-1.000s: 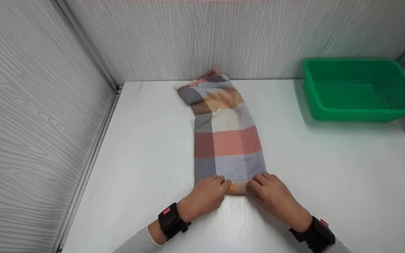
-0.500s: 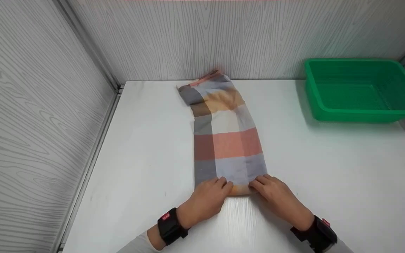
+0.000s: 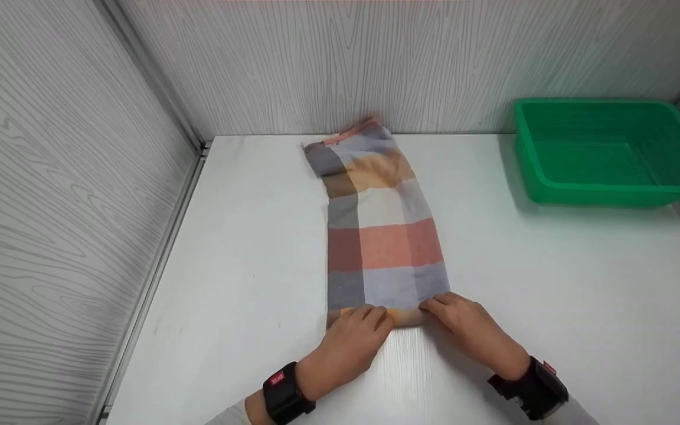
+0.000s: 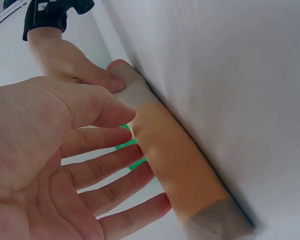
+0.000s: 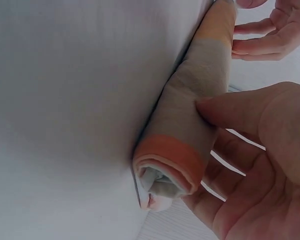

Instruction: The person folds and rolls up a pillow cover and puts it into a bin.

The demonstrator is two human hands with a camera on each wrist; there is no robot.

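A checked cloth in grey, orange, white and pink lies as a long strip on the white table, reaching the back wall. Its near end is wound into a tight roll. My left hand rests on the roll's left part, its fingers fairly straight and spread and its thumb tip touching the cloth. On the right part lies my right hand, thumb pressed against the roll, fingers extended along its other side. Each hand also shows in the other wrist view.
A green plastic basket stands at the back right corner of the table. Grey wood-grain walls close in the left side and the back. Bare table surface lies on both sides of the cloth.
Both hands have shifted back a little toward me on the rolled end. The cloth strip lies much as before.
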